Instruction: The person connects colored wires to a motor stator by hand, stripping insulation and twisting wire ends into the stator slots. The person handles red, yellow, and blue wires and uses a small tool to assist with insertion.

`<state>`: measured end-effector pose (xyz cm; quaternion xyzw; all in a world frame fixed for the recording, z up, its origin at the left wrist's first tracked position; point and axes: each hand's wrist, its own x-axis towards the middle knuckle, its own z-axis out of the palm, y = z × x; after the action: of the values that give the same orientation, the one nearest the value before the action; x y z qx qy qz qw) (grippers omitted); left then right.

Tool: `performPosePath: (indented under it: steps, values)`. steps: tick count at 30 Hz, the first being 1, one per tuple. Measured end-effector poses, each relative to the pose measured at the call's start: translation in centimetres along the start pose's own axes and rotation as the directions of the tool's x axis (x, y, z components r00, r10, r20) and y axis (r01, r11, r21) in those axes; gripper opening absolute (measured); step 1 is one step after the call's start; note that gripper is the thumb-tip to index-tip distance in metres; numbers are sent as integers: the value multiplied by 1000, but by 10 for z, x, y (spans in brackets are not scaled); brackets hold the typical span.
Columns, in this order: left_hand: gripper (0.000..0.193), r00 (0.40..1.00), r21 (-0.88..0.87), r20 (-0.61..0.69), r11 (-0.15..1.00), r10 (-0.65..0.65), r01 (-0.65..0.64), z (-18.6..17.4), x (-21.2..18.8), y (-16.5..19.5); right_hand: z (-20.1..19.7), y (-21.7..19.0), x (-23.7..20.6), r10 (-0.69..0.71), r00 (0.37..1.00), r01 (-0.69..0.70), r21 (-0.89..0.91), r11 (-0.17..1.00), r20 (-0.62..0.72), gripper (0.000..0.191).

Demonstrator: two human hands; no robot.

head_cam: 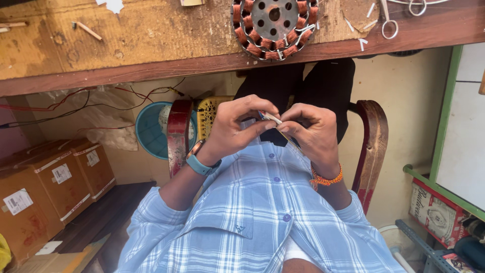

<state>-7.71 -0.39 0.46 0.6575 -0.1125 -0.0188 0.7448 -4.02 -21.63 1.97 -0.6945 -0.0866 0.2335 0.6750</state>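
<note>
At frame centre I see my left hand [233, 129] and right hand [312, 132] pinching one thin pale paper strip [273, 119] — fingertips closed on it (equally near), its long axis running left-right between them.

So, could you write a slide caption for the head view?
Left hand and right hand pinch a thin pale strip below a copper-wound stator.

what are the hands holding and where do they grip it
Both hands pinch one small pale strip: the left hand and the right hand each hold an end between thumb and fingers. What the strip is made of cannot be told.
</note>
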Motion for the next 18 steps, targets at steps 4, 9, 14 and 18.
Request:
performPosePath:
  steps: [4, 9, 14, 18]
  values:
    - [20, 975, -230, -192, 971, -107, 61, 0, 4, 4, -5, -1, -4, 14, 1000, -15, 75, 997, 15, 24]
    - [20, 960, -167, -263, 984, -98, 55, -22, 2, 8, -15, 12, -10, 42, 998, -37, 90, 995, -52, 23]
    - [19, 951, -156, -301, 988, -65, 19, -36, -2, 12, -27, 13, -18, 52, 997, -42, 160, 986, -62, 26]
    - [19, 942, -138, -330, 990, -54, 8, -40, -6, 12, -27, 4, -18, 19, 998, -10, 142, 990, -66, 22]
